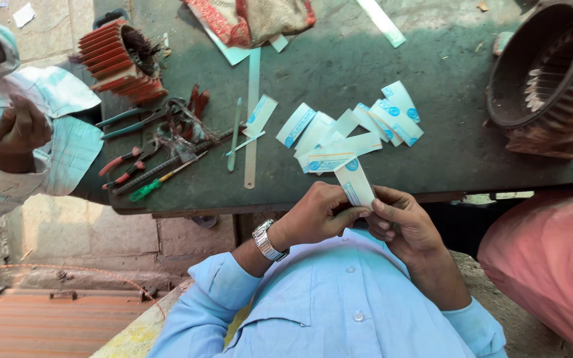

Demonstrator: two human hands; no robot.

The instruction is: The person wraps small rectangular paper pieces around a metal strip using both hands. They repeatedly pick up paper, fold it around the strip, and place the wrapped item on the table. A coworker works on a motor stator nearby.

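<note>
Both pinching one folded paper slip (355,182): left hand (316,215) closed on its lower left, right hand (402,222) closed on its lower right. Held just past the near table edge (286,207). Looks mid-fold; next likely needs a firm crease. Beyond the slip, more paper pieces (356,129). Left of those, pliers (137,119). Open room right of the pieces.

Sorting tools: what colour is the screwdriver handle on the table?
Green, clearest in the head view: screwdriver beside the pliers.
</note>
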